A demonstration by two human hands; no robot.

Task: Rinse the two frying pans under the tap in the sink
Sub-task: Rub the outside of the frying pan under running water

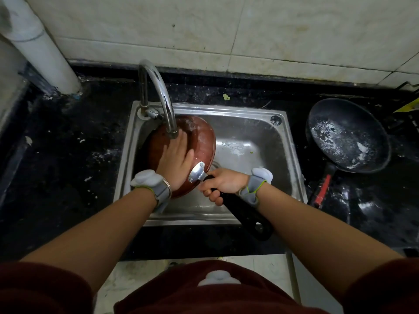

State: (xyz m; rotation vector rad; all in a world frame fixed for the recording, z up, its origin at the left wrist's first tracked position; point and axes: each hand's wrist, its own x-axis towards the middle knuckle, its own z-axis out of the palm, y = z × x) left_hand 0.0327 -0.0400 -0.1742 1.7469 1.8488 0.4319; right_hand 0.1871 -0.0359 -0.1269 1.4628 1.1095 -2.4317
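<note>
A red-brown frying pan (pixel 201 137) is tilted in the left half of the steel sink (pixel 285 141), its underside facing me, right under the spout of the chrome tap (pixel 162 94). My left hand (pixel 175 159) lies flat on the pan's underside with straight fingers, just below the spout. My right hand (pixel 223 183) grips the pan's black handle (pixel 247 215) close to its metal bracket. A second, black frying pan (pixel 347 134) with white residue inside sits on the counter to the right of the sink, its red-and-black handle pointing toward me.
The dark counter (pixel 68 155) surrounds the sink and carries white specks. A white pipe (pixel 40 46) stands at the back left against the tiled wall. A yellow object (pixel 408 105) lies at the far right edge.
</note>
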